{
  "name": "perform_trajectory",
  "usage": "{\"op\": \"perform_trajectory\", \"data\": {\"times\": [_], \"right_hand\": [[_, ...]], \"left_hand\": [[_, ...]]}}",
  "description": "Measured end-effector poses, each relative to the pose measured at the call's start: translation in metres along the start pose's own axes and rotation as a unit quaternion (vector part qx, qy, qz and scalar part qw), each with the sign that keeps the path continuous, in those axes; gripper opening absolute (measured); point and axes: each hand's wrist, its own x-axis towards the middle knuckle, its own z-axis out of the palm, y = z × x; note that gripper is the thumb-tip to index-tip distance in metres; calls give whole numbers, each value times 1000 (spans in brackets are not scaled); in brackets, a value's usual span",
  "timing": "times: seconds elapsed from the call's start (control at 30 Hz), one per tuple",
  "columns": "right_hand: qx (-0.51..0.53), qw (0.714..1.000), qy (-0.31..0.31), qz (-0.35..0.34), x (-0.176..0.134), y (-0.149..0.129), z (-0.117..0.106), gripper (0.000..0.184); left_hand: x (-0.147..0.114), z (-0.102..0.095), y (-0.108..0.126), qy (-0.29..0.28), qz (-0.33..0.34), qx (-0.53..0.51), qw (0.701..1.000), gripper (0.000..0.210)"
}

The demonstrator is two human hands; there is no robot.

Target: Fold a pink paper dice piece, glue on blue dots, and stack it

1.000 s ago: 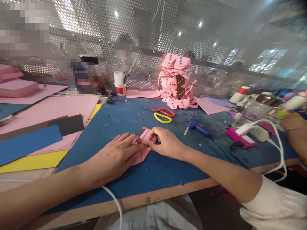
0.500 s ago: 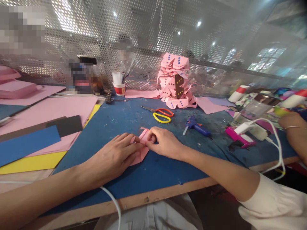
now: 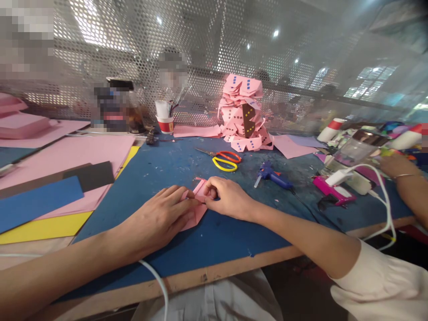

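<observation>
A small folded piece of pink paper (image 3: 198, 217) lies on the blue work surface, partly covered by both hands. My left hand (image 3: 167, 211) is laid over its left side, fingers curled together and holding it against the table. At its right edge, my right hand (image 3: 230, 199) is closed, with thumb and forefinger pinched at the fold; the exact grip is hidden by the fingers. Beyond the hands are scissors (image 3: 224, 164) with one red and one yellow handle loop. A blue glue gun (image 3: 274, 174) rests to the right of my right hand.
A stack of pink paper pieces with dots (image 3: 234, 117) stands at the back, by a cup of tools (image 3: 165, 124). Coloured sheets (image 3: 40, 200) cover the left side. At right are a pink power strip (image 3: 329, 189), a white cable (image 3: 389, 196) and another person's hand (image 3: 396, 167).
My hands and the pink paper stay almost in place. The other person's hand at the right edge has shifted slightly left, and the view has moved a little.
</observation>
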Motion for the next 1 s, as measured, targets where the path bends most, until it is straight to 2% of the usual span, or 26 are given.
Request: {"op": "perform_trajectory", "data": {"times": [0.23, 0.5, 0.7, 0.87, 1.0], "right_hand": [[29, 999, -32, 15, -1, 0, -5, 14], [32, 998, -54, 13, 0, 0, -10, 18], [45, 997, -56, 8, 0, 0, -13, 17], [84, 996, -23, -10, -1, 4, -13, 16], [49, 997, 57, -28, 1, 11, -11, 15]], "left_hand": [[3, -1, 1, -40, -5, 14, 999, 26], [3, 0, 1, -19, -4, 1, 1000, 21], [2, 1, 1, -29, -5, 6, 1000, 23], [0, 2, 0, -35, -16, -2, 999, 28], [0, 0, -1, -38, -14, -23, 999, 27]]}}
